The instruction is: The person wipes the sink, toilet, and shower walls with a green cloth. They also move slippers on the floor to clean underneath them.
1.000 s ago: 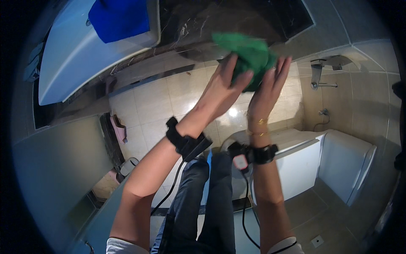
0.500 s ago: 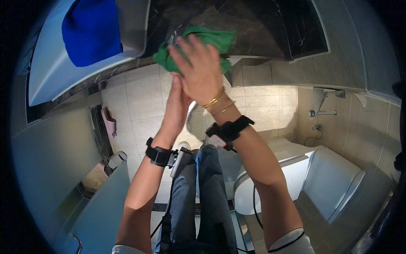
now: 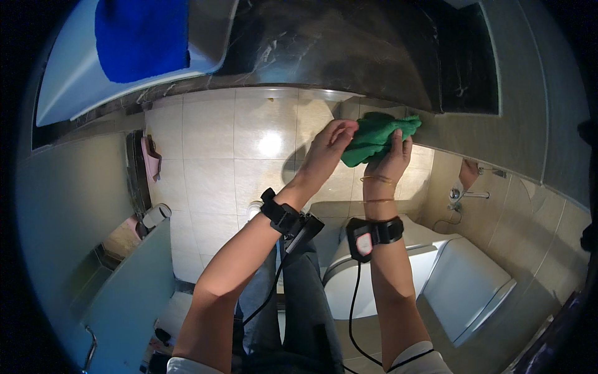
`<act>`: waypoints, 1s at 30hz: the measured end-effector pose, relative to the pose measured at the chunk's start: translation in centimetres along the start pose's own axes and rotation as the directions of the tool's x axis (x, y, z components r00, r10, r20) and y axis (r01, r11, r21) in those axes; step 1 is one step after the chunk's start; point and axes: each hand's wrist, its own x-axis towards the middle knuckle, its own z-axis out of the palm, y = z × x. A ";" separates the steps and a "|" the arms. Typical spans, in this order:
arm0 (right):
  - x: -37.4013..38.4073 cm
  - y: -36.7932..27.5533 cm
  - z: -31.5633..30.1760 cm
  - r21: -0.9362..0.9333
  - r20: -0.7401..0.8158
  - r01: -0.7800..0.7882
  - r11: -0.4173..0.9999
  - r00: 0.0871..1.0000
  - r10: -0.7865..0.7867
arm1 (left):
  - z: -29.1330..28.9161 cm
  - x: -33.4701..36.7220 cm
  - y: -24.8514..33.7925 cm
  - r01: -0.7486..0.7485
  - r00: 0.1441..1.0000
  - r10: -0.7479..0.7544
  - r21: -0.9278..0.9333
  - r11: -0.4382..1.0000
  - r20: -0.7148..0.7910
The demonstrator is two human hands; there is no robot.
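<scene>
Against the dark marble ledge [image 3: 349,56], both hands gripping a bunched green cloth [image 3: 374,138], left hand [image 3: 330,149], right hand [image 3: 389,163], fingertips hidden.

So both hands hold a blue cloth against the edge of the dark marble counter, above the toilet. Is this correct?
Not quite: the cloth in the left hand and right hand is green, as the head view shows. The blue cloth lies apart, on the white basin. The rest holds: dark marble counter, toilet below.
</scene>
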 end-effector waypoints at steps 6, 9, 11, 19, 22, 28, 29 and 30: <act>5.4 -0.4 2.6 0.329 -0.063 -0.411 0.850 0.889 0.453 | -3.1 -0.5 -2.4 0.185 0.965 -0.175 0.032 0.982 -0.193; 5.3 -0.9 6.2 0.341 0.039 -0.400 0.851 0.910 0.412 | -3.5 -0.5 -1.2 0.242 0.960 -0.249 -0.065 0.968 -0.132; 3.7 -0.2 7.7 0.315 0.110 -0.461 0.830 0.886 0.450 | -3.8 -0.1 -1.3 0.222 0.967 -0.232 -0.101 0.970 -0.106; 6.6 10.0 3.4 -0.678 0.724 0.608 0.414 0.650 0.230 | -5.2 1.8 -2.3 0.149 0.976 -0.176 -0.200 0.968 -0.126; 3.9 4.3 5.3 -0.641 0.732 0.760 0.110 0.560 0.388 | -4.6 1.9 -2.3 0.066 0.974 -0.076 -0.055 0.996 -0.211; 4.3 0.8 3.2 0.181 0.747 -0.759 0.625 0.520 0.414 | 0.5 3.8 -1.6 -0.094 0.963 0.110 0.076 0.993 -0.245; 4.1 0.9 3.9 0.146 0.589 -0.687 0.712 0.639 0.496 | 0.6 3.4 -0.1 -0.045 0.963 0.046 0.011 0.999 -0.265; 3.8 1.3 4.8 0.086 0.406 -0.613 0.785 0.741 0.534 | 0.3 3.7 -0.5 -0.075 0.962 0.068 -0.014 0.997 -0.264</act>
